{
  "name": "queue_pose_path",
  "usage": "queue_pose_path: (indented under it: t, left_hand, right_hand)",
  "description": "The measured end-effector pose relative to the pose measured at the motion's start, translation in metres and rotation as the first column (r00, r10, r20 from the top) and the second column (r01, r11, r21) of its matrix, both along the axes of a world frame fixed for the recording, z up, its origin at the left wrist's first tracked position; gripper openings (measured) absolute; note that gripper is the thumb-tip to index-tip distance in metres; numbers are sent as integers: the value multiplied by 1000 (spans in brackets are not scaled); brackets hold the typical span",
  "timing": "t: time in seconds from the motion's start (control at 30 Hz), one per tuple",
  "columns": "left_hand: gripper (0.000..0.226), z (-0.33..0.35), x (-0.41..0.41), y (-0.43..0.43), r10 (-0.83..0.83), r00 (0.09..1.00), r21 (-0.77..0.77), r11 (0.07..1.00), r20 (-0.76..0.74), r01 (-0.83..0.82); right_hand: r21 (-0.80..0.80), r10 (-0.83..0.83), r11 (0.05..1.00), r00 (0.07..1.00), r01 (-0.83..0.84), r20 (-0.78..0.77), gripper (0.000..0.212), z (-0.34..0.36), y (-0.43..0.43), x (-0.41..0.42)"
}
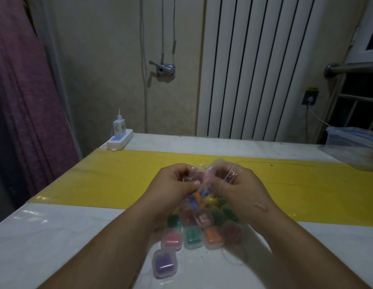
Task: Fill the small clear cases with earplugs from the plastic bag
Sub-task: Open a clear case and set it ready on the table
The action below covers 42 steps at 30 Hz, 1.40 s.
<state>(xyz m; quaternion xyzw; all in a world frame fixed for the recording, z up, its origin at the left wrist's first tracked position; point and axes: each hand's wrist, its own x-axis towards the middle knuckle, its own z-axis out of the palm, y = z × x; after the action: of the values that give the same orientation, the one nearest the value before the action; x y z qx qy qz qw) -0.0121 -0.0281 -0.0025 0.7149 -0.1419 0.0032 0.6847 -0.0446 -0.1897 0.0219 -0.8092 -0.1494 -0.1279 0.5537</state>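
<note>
Both hands meet above the table over a crumpled clear plastic bag (pixel 220 166). My left hand (pixel 177 184) has its fingers curled round the bag's left side and what looks like a small clear case. My right hand (pixel 239 190) grips the bag's right side, with film stretched over its fingers. Blue and orange earplugs (pixel 197 198) show in the bag between the hands. Below the hands lie several small clear cases holding coloured earplugs: a purple one (pixel 164 263), a pink one (pixel 172 238), a green one (pixel 193 236), an orange one (pixel 213 236).
The table (pixel 56 236) is white with a yellow strip (pixel 119 176) across it. A white power strip with a charger (pixel 120 136) sits at the back left corner. A clear plastic container (pixel 352 144) stands at the right edge. A radiator (pixel 254 69) is behind the table.
</note>
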Motion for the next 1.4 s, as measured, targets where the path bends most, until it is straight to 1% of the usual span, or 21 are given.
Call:
queue_pose_path:
  t: [0.1,0.17,0.27,0.33,0.47,0.6,0.67,0.73,0.77,0.83,0.93,1.03,1.1,1.2,1.33,1.4]
  left_hand:
    - [24,3,-2,-1,-39,999,-20,999,-9,39]
    - [24,4,-4,-2,-47,999,-17,999,4,47]
    - [15,3,-4,-2,-13,999,-1,1000,31,13]
    - [8,2,-3,-2,14,999,-7,1000,31,-14]
    - [9,1,-2,-3,22,999,24,999,38,-23]
    - [16,2,-1,-2,16,1000,-16,1000,16,-16]
    - [18,3,-2,-2,-3,1000,-64,998,-5,3]
    - [16,5,-3,-4,-28,1000,-109,994,-13,27]
    - [14,6,-4,-4,-40,999,-123,992,-13,38]
    - [12,7,-6,-3,-27,1000,-107,994,8,28]
    - [17,5,-5,-2,31,998,-26,999,53,-30]
    - [17,3,-2,-3,69,996,-6,998,58,-69]
    - [12,3,-2,-3,67,996,-30,997,58,-65]
    - [6,4,-2,-3,64,996,-89,994,56,-59]
    - [11,4,-3,-2,60,997,-81,995,50,-56]
    - [20,4,-3,-3,42,999,-88,995,25,-40]
  right_hand:
    - [-12,-27,1000,999,27,22,24,2,1,-2]
    - [12,-35,999,999,35,23,23,3,2,-3]
    - [23,-52,998,999,51,10,22,3,2,-4]
    - [31,-46,998,999,46,-3,17,2,1,-3]
    - [-48,-25,999,1000,24,-11,12,-2,1,-2]
    - [-49,-54,997,998,56,34,15,-3,3,-1]
    - [-28,-62,998,997,64,45,23,-2,3,-2]
    - [1,-56,998,998,56,28,31,0,3,-3]
    - [5,-56,998,998,55,20,32,0,2,-4]
    - [20,-47,999,999,46,12,26,-1,1,-3]
    - [37,-13,999,1000,13,11,14,-2,3,-3]
    - [-28,-50,998,998,51,27,16,-4,4,-2]
    - [-46,-94,994,995,95,15,19,-7,1,2]
    - [-38,-157,987,988,157,-3,19,-12,-3,9]
    - [-4,-90,996,996,90,2,6,-13,0,7]
    - [17,-55,998,998,55,-6,6,-12,1,7]
